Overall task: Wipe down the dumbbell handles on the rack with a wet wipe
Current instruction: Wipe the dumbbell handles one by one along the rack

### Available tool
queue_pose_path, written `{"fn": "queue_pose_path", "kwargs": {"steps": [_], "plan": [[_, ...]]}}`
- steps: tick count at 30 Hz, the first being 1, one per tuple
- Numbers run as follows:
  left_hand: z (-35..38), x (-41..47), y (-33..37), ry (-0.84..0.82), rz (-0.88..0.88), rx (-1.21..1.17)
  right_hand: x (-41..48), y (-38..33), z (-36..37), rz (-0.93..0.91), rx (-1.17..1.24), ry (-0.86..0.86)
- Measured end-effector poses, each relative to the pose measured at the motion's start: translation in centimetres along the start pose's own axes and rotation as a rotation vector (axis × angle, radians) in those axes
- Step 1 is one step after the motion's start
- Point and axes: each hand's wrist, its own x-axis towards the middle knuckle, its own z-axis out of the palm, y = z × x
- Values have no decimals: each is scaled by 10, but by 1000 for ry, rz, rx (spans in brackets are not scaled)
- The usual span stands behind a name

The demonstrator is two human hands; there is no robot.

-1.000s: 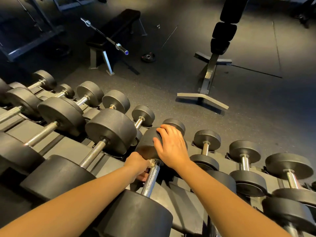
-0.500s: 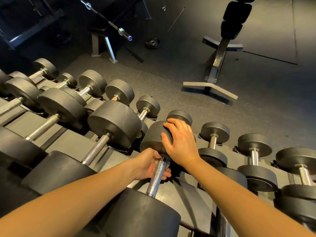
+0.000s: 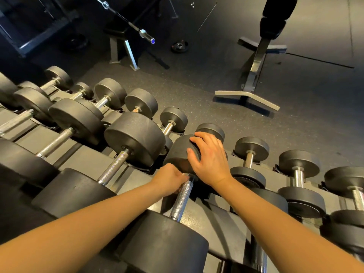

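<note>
Gym flooring (image 3: 197, 99) is seen beyond the dumbbell rack (image 3: 84, 160). On its near tier, a dumbbell's far head (image 3: 177, 152) is steadied by the right hand (image 3: 210, 160), fingers spread. The left hand (image 3: 169, 180), curled round the knurled handle (image 3: 182, 200), is now found back at the head end after mid-handle. The wipe is hidden, and wiping is judged ongoing.

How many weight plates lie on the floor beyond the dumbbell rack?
2. One small plate lies right of the bench; one larger plate lies left of it, in shadow. Others may be hidden in the dark.
</note>
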Motion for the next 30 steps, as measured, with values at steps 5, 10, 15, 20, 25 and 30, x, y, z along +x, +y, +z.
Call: {"fn": "queue_pose_path", "kwargs": {"steps": [5, 10, 15, 20, 25, 30], "plan": [[-19, -23, -17, -307, -221, -96, 0, 1, 1, 5, 9, 14], [-16, -26, -15, -244, -224, 14, 0, 1, 2, 4, 13, 12], [3, -4, 13, -24, -125, 60, -1, 1, 0, 11, 27, 11], [-14, -26, -18, -236, -17, 348, 0, 2, 4, 16, 33, 9], [-12, -15, 5, 0, 204, 408, 0, 2, 2, 19, 40, 11], [0, -10, 4, 94, 222, 346, -1, 0, 0, 32, 45, 5]]}}
